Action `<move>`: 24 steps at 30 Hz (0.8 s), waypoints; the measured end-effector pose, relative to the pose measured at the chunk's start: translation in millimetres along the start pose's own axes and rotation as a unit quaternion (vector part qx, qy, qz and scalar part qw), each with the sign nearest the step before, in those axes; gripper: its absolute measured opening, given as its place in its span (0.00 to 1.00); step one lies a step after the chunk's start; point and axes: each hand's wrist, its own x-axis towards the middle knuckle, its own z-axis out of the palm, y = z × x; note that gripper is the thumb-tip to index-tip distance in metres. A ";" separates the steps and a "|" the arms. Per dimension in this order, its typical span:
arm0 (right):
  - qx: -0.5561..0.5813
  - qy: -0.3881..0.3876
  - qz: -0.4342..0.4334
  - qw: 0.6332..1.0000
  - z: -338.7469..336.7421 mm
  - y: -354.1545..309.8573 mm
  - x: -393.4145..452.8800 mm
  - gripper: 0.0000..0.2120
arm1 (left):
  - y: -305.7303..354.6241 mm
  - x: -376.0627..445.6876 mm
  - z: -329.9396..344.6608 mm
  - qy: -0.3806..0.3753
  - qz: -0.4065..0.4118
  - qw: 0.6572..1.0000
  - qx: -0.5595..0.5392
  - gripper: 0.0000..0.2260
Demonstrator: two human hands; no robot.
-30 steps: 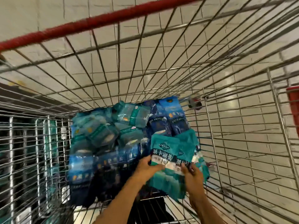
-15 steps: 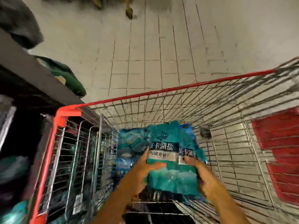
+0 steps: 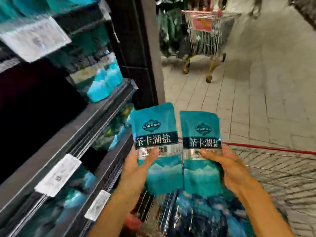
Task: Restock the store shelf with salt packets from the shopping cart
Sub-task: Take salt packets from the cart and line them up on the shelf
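Both packets have risen out of the cart [image 3: 273, 168]; left hand [image 3: 136, 170] grasps one packet [image 3: 153, 134], right hand [image 3: 234, 170] another packet [image 3: 200, 134], facing the shelf [image 3: 85, 120] at frame left, seemingly ready for stocking.

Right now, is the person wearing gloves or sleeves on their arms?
No. The left hand and the right hand are bare, with no gloves. Both forearms show bare too, with no sleeves as far as the picture reaches. I see no rings, watch or bracelets.
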 end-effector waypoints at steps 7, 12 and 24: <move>-0.086 -0.202 -0.042 0.975 143.2 -57.4 38.0 0.19 | 85.4 -41.3 -75.5 0.152 0.126 0.980 0.036 0.15; -0.159 -0.282 -0.027 0.946 243.2 -72.3 69.9 0.12 | 129.9 -46.9 -136.3 0.242 0.129 0.962 -0.005 0.13; -0.176 -0.237 -0.141 0.945 363.6 -54.8 129.8 0.17 | 132.1 31.3 -206.0 0.323 0.182 0.927 -0.059 0.16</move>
